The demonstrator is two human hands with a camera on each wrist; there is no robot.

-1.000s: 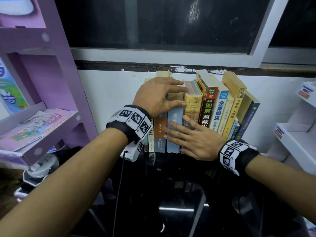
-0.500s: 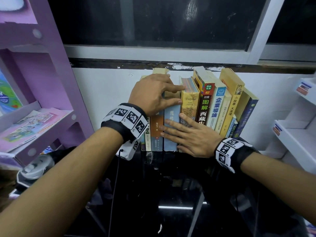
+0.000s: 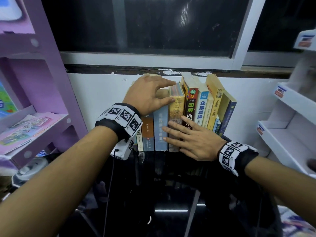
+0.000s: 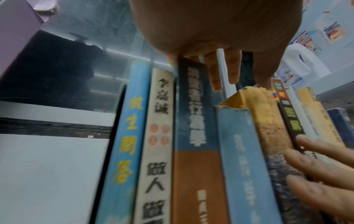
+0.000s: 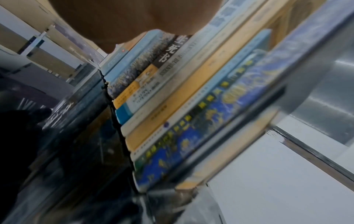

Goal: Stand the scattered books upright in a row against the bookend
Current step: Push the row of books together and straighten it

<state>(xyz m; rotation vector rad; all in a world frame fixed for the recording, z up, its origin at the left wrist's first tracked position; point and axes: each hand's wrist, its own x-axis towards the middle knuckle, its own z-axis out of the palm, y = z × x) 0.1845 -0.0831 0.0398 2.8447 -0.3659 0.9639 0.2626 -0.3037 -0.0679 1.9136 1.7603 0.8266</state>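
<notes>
A row of books [image 3: 201, 108] stands spine-out on a black glass table [image 3: 171, 194] against the white wall. My left hand [image 3: 150, 94] lies over the tops of the left books. Its fingers reach behind them and the thumb sits on the worn yellow book [image 3: 176, 108]. My right hand [image 3: 193, 141] presses flat, fingers spread, on the lower spines beside the pale blue book [image 3: 160, 127]. The left wrist view shows a thin black plate [image 4: 118, 121] at the row's left end, my left fingers [image 4: 216, 72] and the right fingertips [image 4: 316, 165]. The right-end books [image 5: 191, 98] lean.
A purple shelf unit [image 3: 42, 82] with leaflets stands close on the left. White shelves [image 3: 290, 117] stand on the right. A dark window [image 3: 153, 23] sits above the books. A thin cable [image 3: 109, 185] hangs from my left wrist over the table.
Both hands stay on the books. My left thumb has slid slightly right, from the pale blue book's top toward the yellow book.
</notes>
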